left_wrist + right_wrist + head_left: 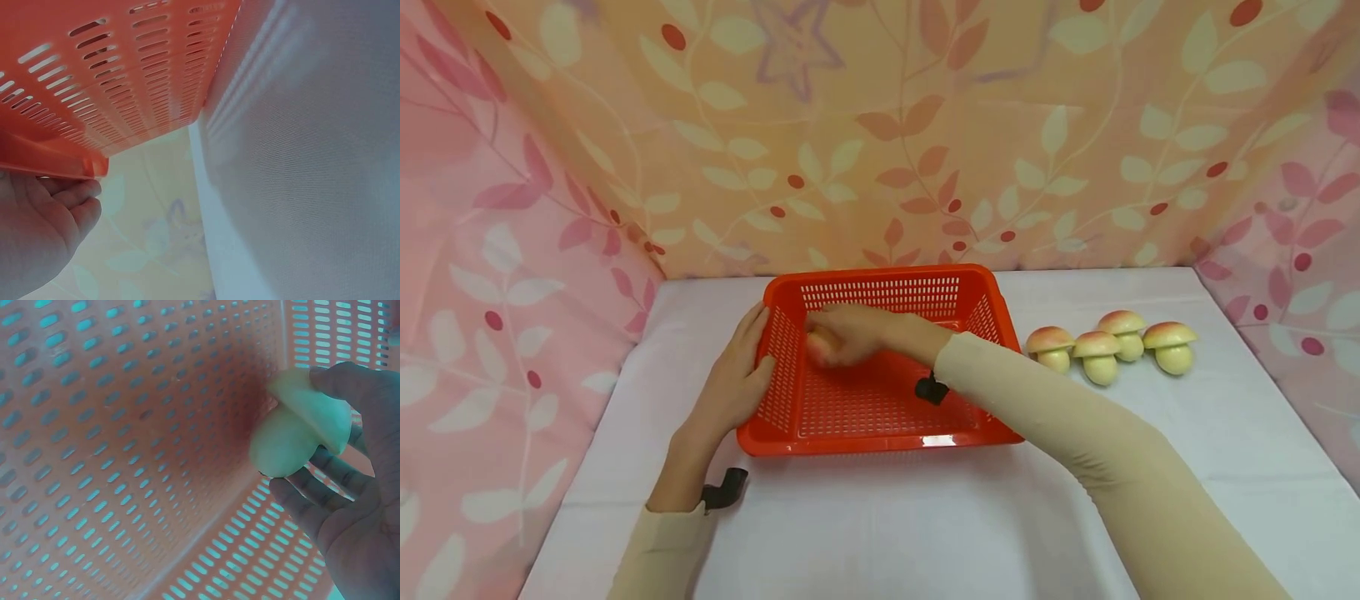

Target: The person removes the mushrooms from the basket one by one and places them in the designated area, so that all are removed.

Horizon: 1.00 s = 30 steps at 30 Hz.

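A red plastic basket [880,446] with slotted walls stands on the white-covered table. At its left rim, my left hand [733,379] grips the edge, thumb on top; in the left wrist view the fingers [87,212] lie against the rim's outer side. Inside the basket, near the left wall, my right hand [850,333] holds a toy mushroom [294,431]. The right wrist view shows thumb and fingers around its cap, with the round pale stem facing the basket's mesh. In the head view the hand covers most of that mushroom.
Several more toy mushrooms [1097,354] with pink-and-yellow caps stand in a group right of the basket. Patterned fabric walls [880,150] enclose the table [865,525] at the back and sides. A black wrist mount [726,487] is at my left wrist.
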Each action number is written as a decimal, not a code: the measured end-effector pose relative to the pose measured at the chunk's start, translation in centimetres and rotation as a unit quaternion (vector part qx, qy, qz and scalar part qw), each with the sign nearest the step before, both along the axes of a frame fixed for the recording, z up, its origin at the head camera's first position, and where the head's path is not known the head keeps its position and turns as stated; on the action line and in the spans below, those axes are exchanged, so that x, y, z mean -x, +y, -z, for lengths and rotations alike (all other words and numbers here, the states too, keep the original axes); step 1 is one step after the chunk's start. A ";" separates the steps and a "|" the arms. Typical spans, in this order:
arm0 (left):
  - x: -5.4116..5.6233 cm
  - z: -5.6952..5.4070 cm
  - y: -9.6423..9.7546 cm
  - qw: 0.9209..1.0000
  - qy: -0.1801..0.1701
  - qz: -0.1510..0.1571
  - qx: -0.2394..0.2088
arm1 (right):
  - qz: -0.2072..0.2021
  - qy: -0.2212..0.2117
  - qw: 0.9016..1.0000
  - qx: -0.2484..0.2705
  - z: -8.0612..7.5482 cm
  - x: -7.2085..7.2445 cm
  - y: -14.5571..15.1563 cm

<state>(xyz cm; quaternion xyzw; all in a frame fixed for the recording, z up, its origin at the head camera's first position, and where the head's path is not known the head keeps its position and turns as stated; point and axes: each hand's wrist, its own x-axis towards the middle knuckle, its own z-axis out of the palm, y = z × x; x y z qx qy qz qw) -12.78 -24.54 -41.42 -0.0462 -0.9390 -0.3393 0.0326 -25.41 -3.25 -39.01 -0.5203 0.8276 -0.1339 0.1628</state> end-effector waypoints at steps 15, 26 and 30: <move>0.0 -0.2 0.2 1.000 0.001 0.001 0.004 | -0.022 0.011 1.000 0.016 -1.1 -1.0 0.7; -0.5 0.1 -0.1 1.000 0.005 0.001 0.005 | -0.005 -0.001 1.000 0.018 -1.2 -2.0 2.1; -0.2 0.1 -0.1 1.000 0.010 0.006 0.005 | 0.006 0.001 1.000 0.026 -1.5 -2.0 2.9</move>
